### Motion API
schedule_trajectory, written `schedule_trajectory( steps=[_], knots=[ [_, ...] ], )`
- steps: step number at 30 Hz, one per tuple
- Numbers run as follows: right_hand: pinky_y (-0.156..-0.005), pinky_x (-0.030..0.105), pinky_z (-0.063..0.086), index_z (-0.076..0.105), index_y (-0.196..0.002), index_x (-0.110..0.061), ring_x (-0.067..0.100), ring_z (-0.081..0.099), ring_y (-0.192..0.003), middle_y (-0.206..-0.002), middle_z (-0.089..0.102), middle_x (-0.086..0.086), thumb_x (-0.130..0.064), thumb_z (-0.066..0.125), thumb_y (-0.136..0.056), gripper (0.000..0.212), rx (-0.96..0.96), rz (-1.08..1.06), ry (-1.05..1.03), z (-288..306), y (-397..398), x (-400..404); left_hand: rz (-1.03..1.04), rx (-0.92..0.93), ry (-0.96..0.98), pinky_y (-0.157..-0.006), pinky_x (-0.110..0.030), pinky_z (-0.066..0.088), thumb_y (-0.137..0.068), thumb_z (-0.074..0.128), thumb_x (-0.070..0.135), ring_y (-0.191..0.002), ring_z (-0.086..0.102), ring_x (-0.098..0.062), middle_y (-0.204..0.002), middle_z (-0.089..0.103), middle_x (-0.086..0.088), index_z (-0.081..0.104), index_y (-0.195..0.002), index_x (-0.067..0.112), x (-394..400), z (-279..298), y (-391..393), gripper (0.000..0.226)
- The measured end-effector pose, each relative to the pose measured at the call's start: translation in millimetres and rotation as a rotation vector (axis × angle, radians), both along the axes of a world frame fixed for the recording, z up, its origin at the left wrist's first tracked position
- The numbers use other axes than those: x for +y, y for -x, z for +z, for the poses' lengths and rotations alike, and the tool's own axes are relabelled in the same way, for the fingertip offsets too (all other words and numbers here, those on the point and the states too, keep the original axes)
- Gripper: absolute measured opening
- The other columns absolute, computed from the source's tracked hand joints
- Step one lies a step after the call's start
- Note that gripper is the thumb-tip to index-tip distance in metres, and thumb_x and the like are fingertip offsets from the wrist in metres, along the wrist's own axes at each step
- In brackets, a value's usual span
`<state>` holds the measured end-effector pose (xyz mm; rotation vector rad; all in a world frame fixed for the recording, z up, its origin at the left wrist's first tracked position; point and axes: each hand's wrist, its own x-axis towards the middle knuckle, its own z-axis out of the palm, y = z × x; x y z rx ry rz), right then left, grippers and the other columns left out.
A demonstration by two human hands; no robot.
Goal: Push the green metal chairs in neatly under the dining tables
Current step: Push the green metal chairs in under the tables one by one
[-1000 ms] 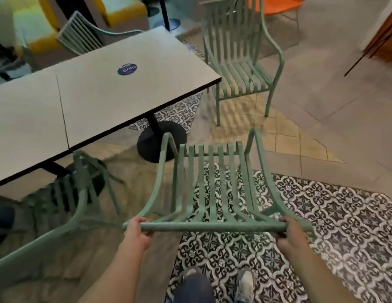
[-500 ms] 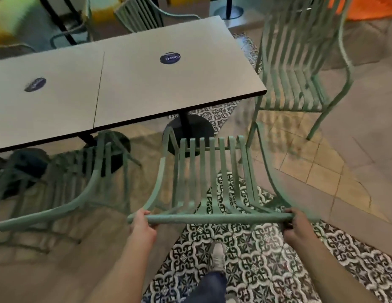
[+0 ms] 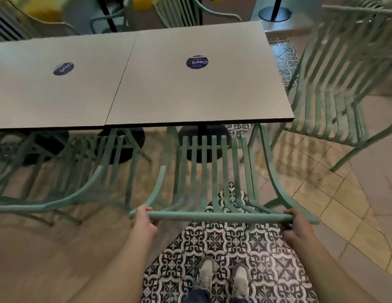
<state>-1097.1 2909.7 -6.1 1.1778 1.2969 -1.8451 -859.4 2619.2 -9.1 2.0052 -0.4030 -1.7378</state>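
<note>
Shoes (image 3: 223, 278) stand on patterned tile (image 3: 256, 248) at the bottom edge of view. Just ahead, both hands grip the top rail (image 3: 219, 217) of a green chair (image 3: 212, 171): the left hand (image 3: 143, 221) curls round the rail's left end, the right hand (image 3: 294, 226) wraps its right end, fingers closed over the bar. The chair's slatted seat faces the worktop (image 3: 190, 88), and its front reaches the near edge of that worktop, towards the near right corner, over a black pedestal base (image 3: 201, 145). To the left a second chair (image 3: 81, 171), blurred, sits partly under the near edge of the neighbouring worktop (image 3: 48, 95), which butts against the first. Each worktop carries a round blue sticker (image 3: 197, 61). At the right, a third chair (image 3: 335, 88) stands beside the right edge of the worktop, clear of it. Beyond the far edge more green chairs (image 3: 179, 12) and yellow seats (image 3: 42, 7) show, too blurred to detail.
</note>
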Motion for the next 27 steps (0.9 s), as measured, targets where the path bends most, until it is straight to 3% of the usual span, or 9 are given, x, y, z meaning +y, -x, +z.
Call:
schedule_trajectory(
  steps=[2, 6, 9, 12, 20, 24, 27],
  knots=[
    [-0.087, 0.029, 0.053, 0.047, -0.093, -0.008, 0.018, 0.055, -0.088, -0.109, 0.05, 0.013, -0.007, 0.055, -0.089, 0.009, -0.007, 0.011, -0.026, -3, 11, -2, 0.012, -0.009, 0.012, -0.059, -0.039, 0.051, -0.077, 0.054, 0.003, -0.089, 0.056, -0.033, -0.111, 0.053, -0.019, 0.048, -0.107, 0.004, -5, -4, 9, 0.031],
    [-0.094, 0.032, 0.051, 0.05, -0.095, -0.006, 0.021, 0.057, -0.1, -0.115, 0.051, 0.013, -0.009, 0.056, -0.088, 0.009, -0.007, 0.025, -0.04, -2, 33, -5, 0.04, -0.008, 0.006, -0.054, -0.036, 0.047, -0.077, 0.054, 0.004, -0.096, 0.055, -0.033, -0.113, 0.052, -0.018, 0.05, -0.117, 0.002, -3, -5, 24, 0.04],
    [-0.09, 0.035, 0.053, 0.049, -0.089, -0.007, 0.023, 0.057, -0.098, -0.108, 0.05, 0.014, -0.008, 0.054, -0.09, 0.005, -0.005, 0.055, -0.015, 3, 45, -6, 0.068, 0.002, 0.014, -0.058, -0.035, 0.047, -0.08, 0.052, 0.003, -0.096, 0.054, -0.032, -0.112, 0.051, -0.017, 0.049, -0.112, 0.003, 6, -7, 34, 0.032],
    [-0.099, 0.035, 0.05, 0.049, -0.089, -0.008, 0.022, 0.057, -0.099, -0.108, 0.05, 0.014, -0.008, 0.054, -0.091, 0.005, 0.003, 0.06, -0.019, 6, 52, -9, 0.083, -0.003, 0.009, -0.065, -0.034, 0.048, -0.08, 0.052, 0.002, -0.094, 0.053, -0.032, -0.112, 0.051, -0.016, 0.048, -0.109, 0.002, 9, -6, 40, 0.029],
    [-0.1, 0.035, 0.05, 0.05, -0.089, -0.008, 0.023, 0.056, -0.117, -0.127, 0.05, 0.014, -0.01, 0.056, -0.089, 0.006, -0.038, 0.051, -0.011, 5, 52, -11, 0.077, -0.001, 0.002, -0.071, -0.034, 0.048, -0.079, 0.052, 0.003, -0.098, 0.055, -0.032, -0.109, 0.051, -0.017, 0.05, -0.118, 0.0, 8, 1, 41, 0.039],
    [-0.101, 0.031, 0.048, 0.049, -0.09, -0.009, 0.021, 0.053, -0.121, -0.116, 0.05, 0.014, -0.009, 0.055, -0.089, 0.006, -0.046, 0.05, 0.016, 11, 39, -13, 0.096, -0.029, -0.002, -0.071, -0.036, 0.051, -0.079, 0.053, 0.001, -0.079, 0.055, -0.028, -0.105, 0.053, -0.016, 0.049, -0.103, 0.001, 1, 4, 35, 0.024],
    [-0.095, 0.029, 0.051, 0.049, -0.09, -0.009, 0.018, 0.056, -0.098, -0.115, 0.049, 0.014, -0.008, 0.055, -0.09, 0.006, -0.041, 0.039, 0.014, 11, 30, -15, 0.093, -0.051, 0.01, -0.063, -0.037, 0.049, -0.078, 0.052, 0.0, -0.068, 0.051, -0.026, -0.095, 0.051, -0.015, 0.047, -0.084, 0.004, -4, 6, 31, 0.009]
  ],
)
